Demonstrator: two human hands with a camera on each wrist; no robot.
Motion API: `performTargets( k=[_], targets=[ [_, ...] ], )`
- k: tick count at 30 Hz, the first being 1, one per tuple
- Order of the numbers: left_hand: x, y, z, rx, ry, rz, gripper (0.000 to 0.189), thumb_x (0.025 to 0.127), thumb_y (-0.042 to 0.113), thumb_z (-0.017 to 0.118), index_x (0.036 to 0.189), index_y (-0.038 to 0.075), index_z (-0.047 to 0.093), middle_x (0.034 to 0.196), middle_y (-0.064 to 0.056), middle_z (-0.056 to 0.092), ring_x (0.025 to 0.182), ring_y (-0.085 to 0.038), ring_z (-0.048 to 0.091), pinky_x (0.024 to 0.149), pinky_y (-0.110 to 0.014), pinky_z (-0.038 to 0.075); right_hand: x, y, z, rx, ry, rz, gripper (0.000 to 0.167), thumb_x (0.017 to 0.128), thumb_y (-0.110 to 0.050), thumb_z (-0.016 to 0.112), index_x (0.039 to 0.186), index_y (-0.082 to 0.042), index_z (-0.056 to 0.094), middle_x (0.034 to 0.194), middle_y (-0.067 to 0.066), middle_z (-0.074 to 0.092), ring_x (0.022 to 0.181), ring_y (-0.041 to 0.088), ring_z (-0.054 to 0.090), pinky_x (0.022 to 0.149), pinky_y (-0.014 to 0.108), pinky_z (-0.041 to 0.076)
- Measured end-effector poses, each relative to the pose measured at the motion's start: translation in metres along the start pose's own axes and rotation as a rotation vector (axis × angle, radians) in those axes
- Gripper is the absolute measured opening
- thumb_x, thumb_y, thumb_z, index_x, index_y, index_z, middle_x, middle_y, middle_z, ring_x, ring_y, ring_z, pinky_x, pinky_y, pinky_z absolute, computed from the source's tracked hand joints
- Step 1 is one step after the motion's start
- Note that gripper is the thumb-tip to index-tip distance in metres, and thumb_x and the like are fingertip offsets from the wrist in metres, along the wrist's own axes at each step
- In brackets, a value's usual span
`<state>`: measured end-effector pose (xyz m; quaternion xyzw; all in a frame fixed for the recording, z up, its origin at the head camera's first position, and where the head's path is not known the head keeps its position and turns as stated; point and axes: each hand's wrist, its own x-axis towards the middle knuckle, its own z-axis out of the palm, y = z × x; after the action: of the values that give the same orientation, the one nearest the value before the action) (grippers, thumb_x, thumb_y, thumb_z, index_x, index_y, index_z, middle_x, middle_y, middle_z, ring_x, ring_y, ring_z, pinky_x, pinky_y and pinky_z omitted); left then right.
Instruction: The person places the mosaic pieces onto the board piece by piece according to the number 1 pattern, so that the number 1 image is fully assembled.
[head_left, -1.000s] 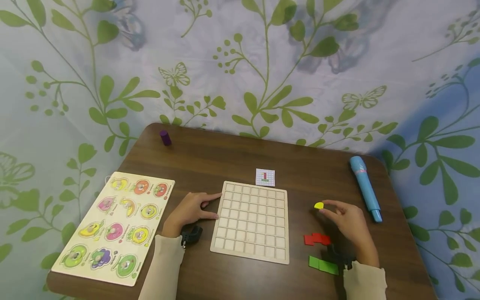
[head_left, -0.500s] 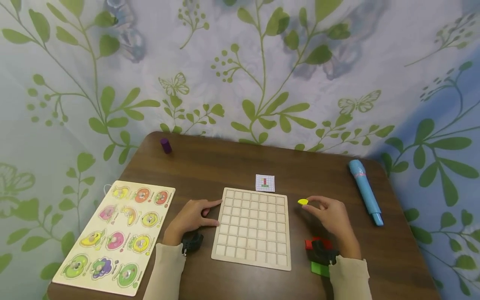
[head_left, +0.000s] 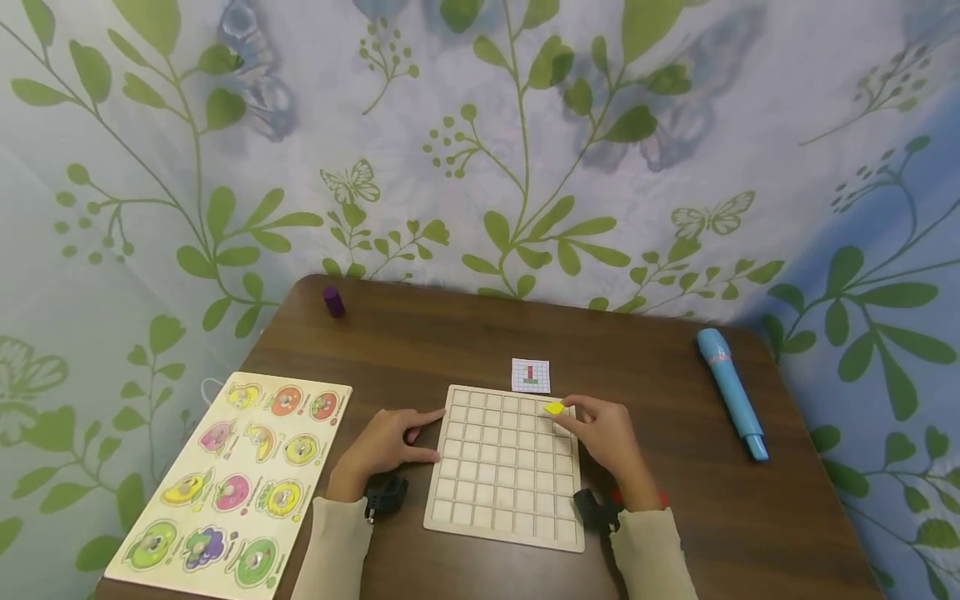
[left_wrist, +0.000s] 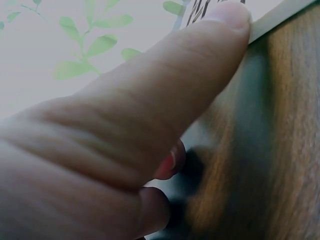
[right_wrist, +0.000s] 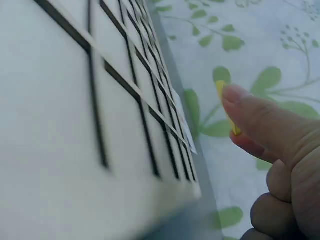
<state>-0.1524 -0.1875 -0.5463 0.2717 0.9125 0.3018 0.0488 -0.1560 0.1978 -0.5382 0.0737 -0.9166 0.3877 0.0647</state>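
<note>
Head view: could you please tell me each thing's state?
Left hand, index finger and thumb extended
Right hand, pinching
Yellow piece, held by fingertips
Grid board, lying flat
Card, lying flat
Fruit puzzle, lying flat
Blue microphone, lying down
Purple cylinder, unclear whether upright
Red pieces, mostly hidden

The brown desk holds a pale square wooden board, with square white paper at its twelve, blue microphone at two, pale fruit puzzle at nine.

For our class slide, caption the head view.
Right hand pinches a yellow piece over a gridded board; left hand rests at the board's edge.
</note>
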Motion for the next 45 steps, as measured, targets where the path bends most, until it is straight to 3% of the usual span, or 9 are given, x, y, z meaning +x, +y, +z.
performTargets(
  k=[15,22,28,32,35,45],
  targets=[
    [0.005,0.001,-0.001,0.028,0.011,0.003,0.074,0.08,0.047,0.085,0.146,0.024,0.06,0.069,0.007,0.038,0.06,-0.002,0.027,0.079,-0.038,0.035,0.005,-0.028,0.03,0.031,-0.009,-0.034,0.033,0.085,-0.03,0.086,0.114,-0.015,0.08,0.057,-0.01,0.03,0.052,0.006,0.024,0.05,0.027,0.024],
    [0.005,0.002,-0.002,0.031,0.02,0.003,0.074,0.08,0.047,0.085,0.146,0.023,0.061,0.07,0.008,0.038,0.06,-0.003,0.028,0.069,-0.03,0.034,0.008,-0.032,0.042,0.047,-0.018,-0.078,0.034,0.086,-0.026,0.085,0.116,-0.013,0.08,0.056,-0.012,0.03,0.053,0.005,0.023,0.049,0.025,0.023],
    [0.006,0.002,-0.001,0.028,0.015,0.001,0.074,0.08,0.048,0.085,0.145,0.025,0.061,0.069,0.009,0.037,0.06,-0.002,0.028,0.076,-0.035,0.034,0.008,-0.036,0.056,0.11,-0.022,-0.079,0.034,0.087,-0.025,0.084,0.118,-0.012,0.079,0.055,-0.011,0.031,0.052,0.005,0.024,0.048,0.025,0.024],
    [0.006,0.003,0.0,0.024,0.012,0.0,0.073,0.08,0.047,0.086,0.145,0.024,0.061,0.069,0.008,0.038,0.06,-0.003,0.029,0.073,-0.032,0.034,0.006,-0.038,0.064,0.121,-0.038,-0.054,0.034,0.089,-0.029,0.082,0.12,-0.015,0.079,0.054,-0.011,0.032,0.051,0.005,0.023,0.046,0.026,0.025],
    [0.006,0.003,0.0,0.018,0.015,0.001,0.073,0.08,0.046,0.086,0.145,0.023,0.062,0.069,0.006,0.04,0.061,-0.003,0.029,0.066,-0.029,0.033,0.006,-0.039,0.07,0.095,-0.054,-0.057,0.035,0.09,-0.031,0.08,0.121,-0.016,0.078,0.052,-0.011,0.033,0.049,0.005,0.023,0.046,0.025,0.025],
    [0.0,0.002,-0.001,0.008,0.018,-0.013,0.073,0.08,0.044,0.087,0.145,0.02,0.062,0.071,0.003,0.042,0.062,-0.003,0.03,0.074,-0.035,0.032,0.004,-0.049,0.081,-0.045,-0.086,-0.053,0.038,0.092,-0.038,0.077,0.124,-0.017,0.077,0.052,-0.012,0.037,0.048,0.005,0.023,0.043,0.024,0.023]
  ],
)
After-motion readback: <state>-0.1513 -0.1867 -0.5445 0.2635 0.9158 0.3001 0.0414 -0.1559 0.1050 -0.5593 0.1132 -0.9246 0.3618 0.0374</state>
